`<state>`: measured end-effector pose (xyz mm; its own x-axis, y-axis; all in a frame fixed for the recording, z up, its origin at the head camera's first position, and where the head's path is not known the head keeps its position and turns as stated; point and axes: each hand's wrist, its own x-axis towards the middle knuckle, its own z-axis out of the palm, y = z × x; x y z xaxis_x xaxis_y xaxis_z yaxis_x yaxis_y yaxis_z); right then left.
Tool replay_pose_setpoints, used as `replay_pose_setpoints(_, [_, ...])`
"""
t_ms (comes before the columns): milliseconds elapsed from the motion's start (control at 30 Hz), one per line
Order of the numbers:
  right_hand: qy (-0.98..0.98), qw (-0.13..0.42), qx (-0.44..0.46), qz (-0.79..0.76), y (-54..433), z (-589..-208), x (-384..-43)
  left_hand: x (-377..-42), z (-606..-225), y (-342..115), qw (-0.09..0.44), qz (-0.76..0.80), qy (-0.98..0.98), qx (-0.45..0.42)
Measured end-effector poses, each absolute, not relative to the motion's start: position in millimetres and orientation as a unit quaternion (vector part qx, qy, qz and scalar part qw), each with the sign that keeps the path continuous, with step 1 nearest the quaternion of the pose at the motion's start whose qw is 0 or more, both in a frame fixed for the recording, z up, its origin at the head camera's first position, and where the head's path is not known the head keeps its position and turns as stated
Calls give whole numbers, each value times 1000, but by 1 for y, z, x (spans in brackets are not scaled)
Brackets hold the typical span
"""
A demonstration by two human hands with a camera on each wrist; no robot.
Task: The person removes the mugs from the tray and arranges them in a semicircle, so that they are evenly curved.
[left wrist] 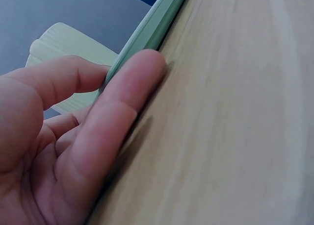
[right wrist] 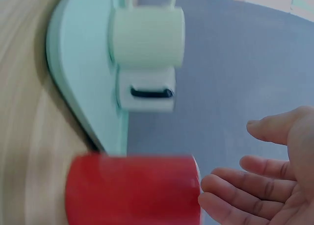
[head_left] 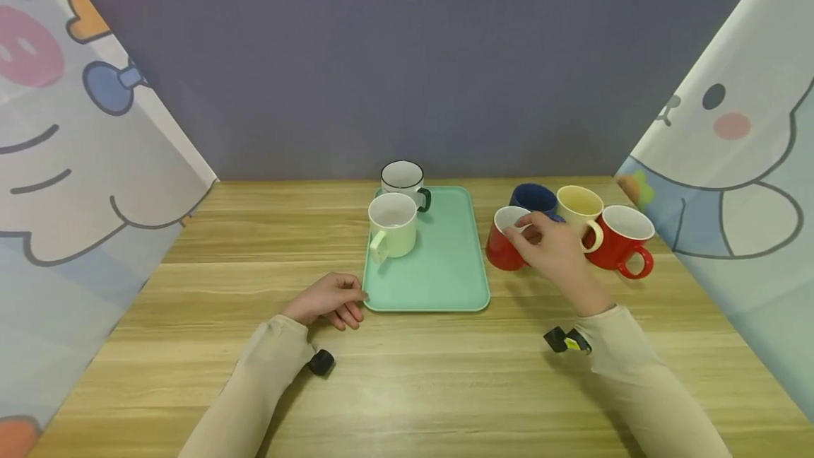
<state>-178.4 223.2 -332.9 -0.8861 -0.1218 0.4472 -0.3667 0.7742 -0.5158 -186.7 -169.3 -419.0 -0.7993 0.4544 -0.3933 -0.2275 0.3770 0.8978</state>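
My left hand (head_left: pixel 331 300) is at the near left corner of a mint green tray (head_left: pixel 445 274). In the left wrist view, its thumb and a finger (left wrist: pixel 142 68) pinch the tray's edge close to the tabletop. Right of the tray stands a red mug (head_left: pixel 501 249) with a white inside. Just over its rim hovers my right hand (head_left: pixel 556 249), fingers loosely extended with a gap between thumb and fingers, holding nothing. A pale green mug (head_left: pixel 400 235) and a white mug with a black rim and handle (head_left: pixel 400 177) stand on the tray's left side.
Behind and right of the near red mug cluster a dark blue mug (head_left: pixel 533 196), a pale yellow mug (head_left: pixel 575 214) and another red mug (head_left: pixel 613 239). A grey panel (head_left: pixel 407 62) rises at the table's back, and printed cartoon panels flank both sides.
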Motion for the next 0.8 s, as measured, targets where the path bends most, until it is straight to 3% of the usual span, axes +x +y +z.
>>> replay_pose_setpoints(300, [-910, 200, 198, 305, 177, -356, -188, -185, -423, -169, 306, 546, 776, 74])
replay_pose_setpoints(800, [-908, 129, 239, 318, 114, -373, -201, -187, -419, -170, 308, 551, 772, 80])
